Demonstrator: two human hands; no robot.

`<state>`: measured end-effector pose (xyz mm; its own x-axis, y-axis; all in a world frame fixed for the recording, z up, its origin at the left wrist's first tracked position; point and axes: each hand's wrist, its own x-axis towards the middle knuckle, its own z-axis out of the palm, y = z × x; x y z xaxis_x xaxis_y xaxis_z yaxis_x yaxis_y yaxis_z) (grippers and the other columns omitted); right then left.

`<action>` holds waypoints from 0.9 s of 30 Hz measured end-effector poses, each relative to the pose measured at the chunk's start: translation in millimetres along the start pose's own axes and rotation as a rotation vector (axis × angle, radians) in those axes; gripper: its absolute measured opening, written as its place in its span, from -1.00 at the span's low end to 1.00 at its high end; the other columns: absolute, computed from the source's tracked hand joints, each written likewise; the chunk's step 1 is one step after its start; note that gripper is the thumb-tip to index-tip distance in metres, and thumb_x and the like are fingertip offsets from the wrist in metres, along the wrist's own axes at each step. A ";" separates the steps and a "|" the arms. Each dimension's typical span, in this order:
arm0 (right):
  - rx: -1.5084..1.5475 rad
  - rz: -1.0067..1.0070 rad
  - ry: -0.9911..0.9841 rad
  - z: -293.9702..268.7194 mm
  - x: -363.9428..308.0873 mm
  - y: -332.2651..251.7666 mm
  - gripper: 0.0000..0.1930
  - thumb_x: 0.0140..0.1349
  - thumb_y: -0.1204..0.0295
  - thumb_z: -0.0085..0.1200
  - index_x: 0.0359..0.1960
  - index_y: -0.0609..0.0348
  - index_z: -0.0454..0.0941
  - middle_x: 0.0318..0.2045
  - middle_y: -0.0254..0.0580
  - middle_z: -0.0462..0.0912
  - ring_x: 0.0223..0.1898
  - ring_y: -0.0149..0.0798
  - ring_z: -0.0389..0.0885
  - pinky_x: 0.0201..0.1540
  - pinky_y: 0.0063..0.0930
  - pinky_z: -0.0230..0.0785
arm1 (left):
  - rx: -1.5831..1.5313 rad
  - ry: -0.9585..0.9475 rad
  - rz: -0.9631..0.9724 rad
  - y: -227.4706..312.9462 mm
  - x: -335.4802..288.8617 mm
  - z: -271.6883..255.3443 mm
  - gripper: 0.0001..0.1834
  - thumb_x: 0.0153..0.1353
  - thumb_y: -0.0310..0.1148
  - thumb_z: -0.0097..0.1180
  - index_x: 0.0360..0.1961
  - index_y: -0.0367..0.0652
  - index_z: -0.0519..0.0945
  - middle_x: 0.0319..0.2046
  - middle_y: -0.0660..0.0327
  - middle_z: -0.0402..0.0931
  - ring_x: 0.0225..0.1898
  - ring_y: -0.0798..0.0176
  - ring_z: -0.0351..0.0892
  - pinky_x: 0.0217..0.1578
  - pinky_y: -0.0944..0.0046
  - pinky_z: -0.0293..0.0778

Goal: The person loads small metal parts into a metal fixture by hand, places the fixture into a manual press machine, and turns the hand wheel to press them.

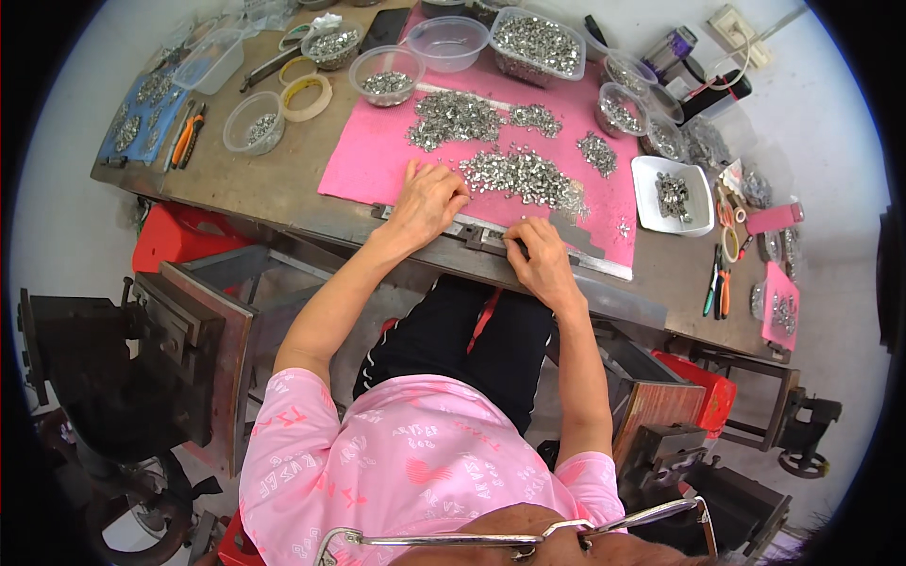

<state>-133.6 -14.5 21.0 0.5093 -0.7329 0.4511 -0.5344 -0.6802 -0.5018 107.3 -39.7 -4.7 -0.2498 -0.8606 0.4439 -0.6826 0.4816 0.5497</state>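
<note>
My left hand lies palm down on a pink mat, fingers spread, its fingertips at the edge of a heap of small silvery metal parts. My right hand rests at the table's near edge, fingers curled down onto a long grey metal strip that runs along the mat's front. Whether a small part is pinched in its fingers is hidden. More heaps of the same parts lie farther back on the mat.
Clear plastic bowls and tubs of metal parts stand at the back. A white tray and pliers lie right; tape rolls and a blue sheet lie left. Red stools and metal frames stand below.
</note>
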 end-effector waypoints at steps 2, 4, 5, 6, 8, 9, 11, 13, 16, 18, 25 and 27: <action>0.013 0.022 0.000 0.0 5.3 1.8 -0.89 0.12 0.63 0.19 -0.32 0.22 0.54 -0.38 -0.11 0.52 -0.27 -0.01 0.52 -0.16 -0.18 0.34 | 0.019 -0.004 0.005 1.5 0.0 -0.6 -0.92 0.24 -0.38 0.25 -0.29 -0.10 0.61 -0.31 0.26 0.53 -0.14 0.12 0.53 0.25 -0.23 0.14; 0.028 0.045 0.000 4.0 14.2 5.6 -0.90 0.13 0.62 0.19 -0.32 0.22 0.56 -0.39 -0.11 0.52 -0.28 0.00 0.53 -0.16 -0.18 0.35 | 0.044 -0.002 0.019 2.9 0.4 -1.1 -0.92 0.22 -0.37 0.26 -0.31 -0.09 0.62 -0.31 0.27 0.53 -0.15 0.13 0.53 0.25 -0.24 0.13; 0.023 0.036 0.021 10.9 20.6 7.9 -0.92 0.15 0.60 0.19 -0.32 0.23 0.57 -0.40 -0.10 0.53 -0.29 0.00 0.54 -0.16 -0.17 0.36 | 0.046 -0.003 0.019 3.6 0.7 -1.2 -0.92 0.22 -0.37 0.26 -0.31 -0.09 0.62 -0.31 0.27 0.53 -0.15 0.13 0.53 0.25 -0.24 0.13; 0.017 0.028 0.042 17.5 27.2 10.4 -0.93 0.16 0.59 0.18 -0.32 0.23 0.59 -0.41 -0.09 0.53 -0.30 0.01 0.55 -0.15 -0.16 0.38 | 0.086 -0.006 0.024 5.1 2.2 -0.2 -0.92 0.21 -0.38 0.27 -0.31 -0.10 0.61 -0.32 0.26 0.52 -0.16 0.13 0.53 0.25 -0.25 0.12; 0.015 0.005 0.044 32.4 42.1 14.9 -0.94 0.17 0.57 0.19 -0.32 0.23 0.60 -0.40 -0.09 0.54 -0.28 0.01 0.56 -0.15 -0.16 0.39 | 0.129 -0.008 0.029 4.9 2.4 -0.8 -0.91 0.21 -0.38 0.27 -0.31 -0.10 0.61 -0.32 0.26 0.52 -0.17 0.12 0.53 0.25 -0.26 0.12; 0.011 -0.016 0.048 38.4 48.5 16.6 -0.94 0.17 0.55 0.20 -0.32 0.22 0.62 -0.39 -0.09 0.54 -0.27 0.00 0.56 -0.14 -0.15 0.39 | 0.120 0.011 0.031 3.4 1.9 -1.3 -0.92 0.21 -0.40 0.26 -0.30 -0.10 0.60 -0.33 0.26 0.51 -0.17 0.12 0.53 0.25 -0.26 0.11; -0.025 -0.026 0.039 47.6 58.0 17.1 -0.94 0.17 0.53 0.20 -0.32 0.21 0.63 -0.39 -0.10 0.54 -0.26 0.00 0.56 -0.14 -0.15 0.40 | 0.111 0.029 0.035 0.4 -0.5 -2.7 -0.92 0.21 -0.41 0.25 -0.29 -0.10 0.60 -0.33 0.25 0.51 -0.18 0.12 0.52 0.25 -0.27 0.10; -0.062 -0.033 0.028 50.5 60.7 18.0 -0.94 0.17 0.52 0.21 -0.33 0.20 0.64 -0.38 -0.10 0.55 -0.25 -0.01 0.57 -0.13 -0.16 0.40 | 0.131 0.042 0.028 -1.4 -4.5 -4.3 -0.93 0.22 -0.44 0.22 -0.28 -0.11 0.58 -0.34 0.24 0.51 -0.18 0.12 0.52 0.25 -0.25 0.11; -0.152 -0.072 0.019 50.2 60.1 19.4 -0.93 0.16 0.51 0.22 -0.33 0.19 0.65 -0.38 -0.12 0.54 -0.23 -0.03 0.56 -0.12 -0.17 0.39 | 0.100 0.048 0.041 3.5 -6.0 -7.0 -0.93 0.24 -0.46 0.20 -0.27 -0.13 0.57 -0.34 0.24 0.51 -0.18 0.12 0.53 0.25 -0.24 0.11; -0.134 -0.078 0.033 48.7 59.3 19.1 -0.93 0.15 0.51 0.22 -0.34 0.19 0.62 -0.38 -0.13 0.54 -0.22 -0.03 0.56 -0.12 -0.16 0.37 | 0.082 0.057 0.018 8.0 -7.1 -6.2 -0.94 0.25 -0.47 0.19 -0.26 -0.14 0.56 -0.34 0.24 0.51 -0.18 0.11 0.53 0.26 -0.24 0.10; -0.018 0.008 0.086 23.5 42.4 22.1 -0.93 0.15 0.54 0.18 -0.35 0.22 0.54 -0.40 -0.09 0.55 -0.30 -0.01 0.56 -0.17 -0.17 0.36 | -0.057 0.048 0.005 30.4 -12.1 2.8 -0.94 0.29 -0.46 0.14 -0.24 -0.15 0.54 -0.33 0.24 0.51 -0.19 0.11 0.54 0.28 -0.22 0.10; 0.083 0.125 0.085 4.4 27.5 17.7 -0.94 0.16 0.56 0.16 -0.34 0.22 0.54 -0.41 -0.09 0.55 -0.33 -0.01 0.55 -0.19 -0.19 0.37 | -0.079 0.037 0.036 38.2 -15.2 9.6 -0.95 0.29 -0.45 0.14 -0.24 -0.15 0.54 -0.32 0.24 0.51 -0.19 0.12 0.53 0.28 -0.22 0.10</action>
<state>-126.1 -46.6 21.3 0.3820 -0.8124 0.4405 -0.5302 -0.5831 -0.6155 78.4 -9.7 2.7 -0.2462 -0.8365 0.4895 -0.6170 0.5248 0.5865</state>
